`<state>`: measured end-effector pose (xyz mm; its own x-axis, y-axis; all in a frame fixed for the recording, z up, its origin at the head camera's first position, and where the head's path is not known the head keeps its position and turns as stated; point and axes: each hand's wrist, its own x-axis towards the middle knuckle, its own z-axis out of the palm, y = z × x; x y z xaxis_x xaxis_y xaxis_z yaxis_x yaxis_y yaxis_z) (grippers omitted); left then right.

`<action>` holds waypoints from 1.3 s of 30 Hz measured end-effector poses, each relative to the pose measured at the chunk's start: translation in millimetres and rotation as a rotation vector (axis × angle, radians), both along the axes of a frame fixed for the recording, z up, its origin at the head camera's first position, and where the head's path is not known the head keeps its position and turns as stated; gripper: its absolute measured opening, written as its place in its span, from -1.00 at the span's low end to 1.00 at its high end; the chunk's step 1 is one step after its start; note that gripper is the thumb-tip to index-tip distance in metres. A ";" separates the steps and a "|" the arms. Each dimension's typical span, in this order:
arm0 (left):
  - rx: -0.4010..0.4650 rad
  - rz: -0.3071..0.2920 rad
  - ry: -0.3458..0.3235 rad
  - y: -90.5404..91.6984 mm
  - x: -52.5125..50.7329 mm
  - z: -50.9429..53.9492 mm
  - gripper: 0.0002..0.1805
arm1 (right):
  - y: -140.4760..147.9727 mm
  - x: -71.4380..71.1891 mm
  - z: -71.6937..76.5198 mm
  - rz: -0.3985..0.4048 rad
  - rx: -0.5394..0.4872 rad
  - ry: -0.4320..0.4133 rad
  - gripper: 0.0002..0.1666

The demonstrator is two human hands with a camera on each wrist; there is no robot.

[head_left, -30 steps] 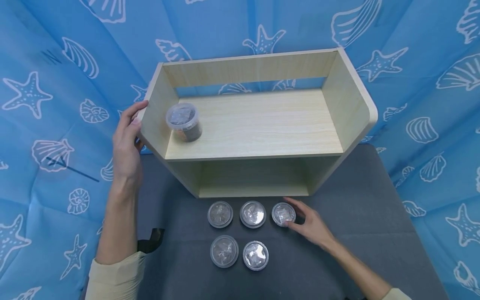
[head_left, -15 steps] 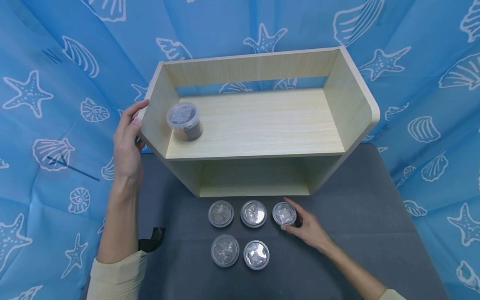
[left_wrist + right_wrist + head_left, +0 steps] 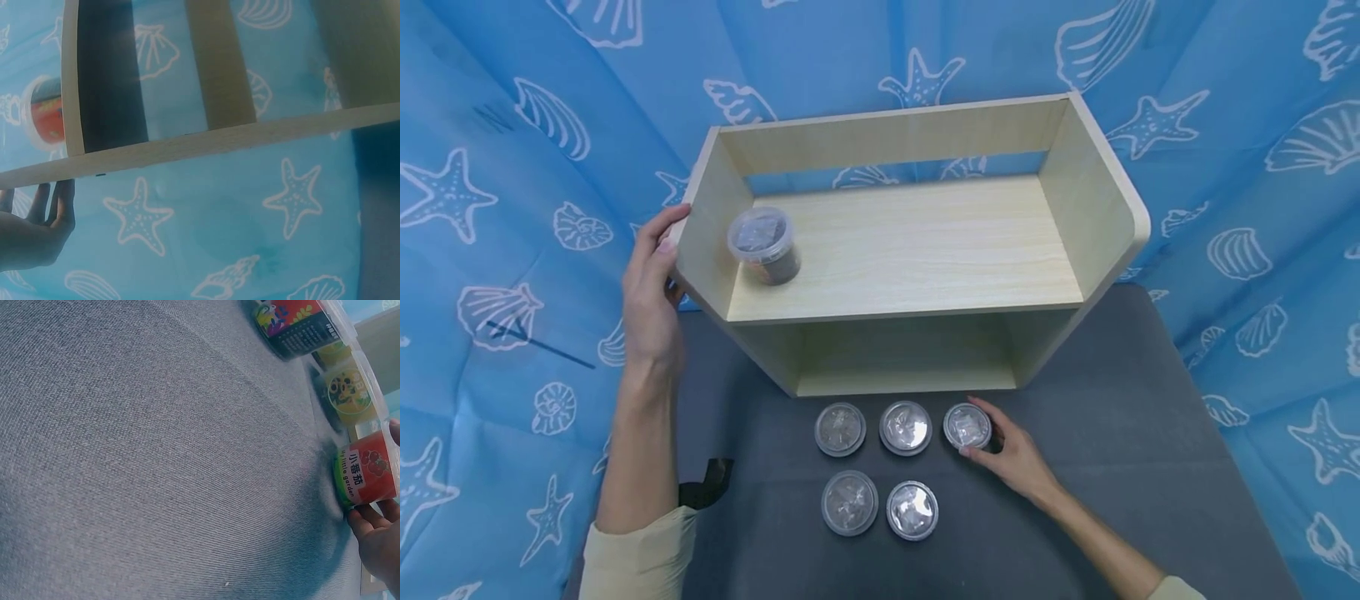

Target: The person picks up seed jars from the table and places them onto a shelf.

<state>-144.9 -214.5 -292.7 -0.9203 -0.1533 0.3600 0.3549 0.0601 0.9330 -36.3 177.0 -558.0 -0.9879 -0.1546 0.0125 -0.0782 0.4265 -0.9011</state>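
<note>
The red-labelled cup (image 3: 967,427) sits just before the shelf's (image 3: 910,242) lower front edge, by its right corner; grey cloth runs on to the right edge of the bench (image 3: 1120,475). The right hand (image 3: 1018,462) grips it between thumb and fingers. It has tomato pictures and a green base band. Whether its base touches the cloth is hard to tell. The left hand's (image 3: 653,292) fingers, loosely extended, touch the shelf's left side. Glare hides the lids' contents.
</note>
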 end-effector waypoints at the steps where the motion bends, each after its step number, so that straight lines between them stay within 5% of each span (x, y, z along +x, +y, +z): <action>1: 0.002 0.002 -0.001 -0.4 0.7 -0.1 -0.58 | -0.3 -0.1 -0.1 0.000 -0.008 0.000 -0.09; 13: 0.001 0.002 -0.003 -0.5 1.7 2.9 -0.58 | 2.2 -1.1 7.2 0.005 -0.078 -0.004 -0.13; 39: -0.012 0.000 -0.018 -0.5 1.6 1.4 -0.57 | 5.6 -8.9 74.3 0.126 -0.100 0.076 -0.09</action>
<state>-143.2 -215.1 -291.4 -0.9267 -0.1489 0.3450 0.3380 0.0708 0.9385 -45.3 182.6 -483.6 -0.9564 -0.2715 0.1075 -0.1945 0.3174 -0.9281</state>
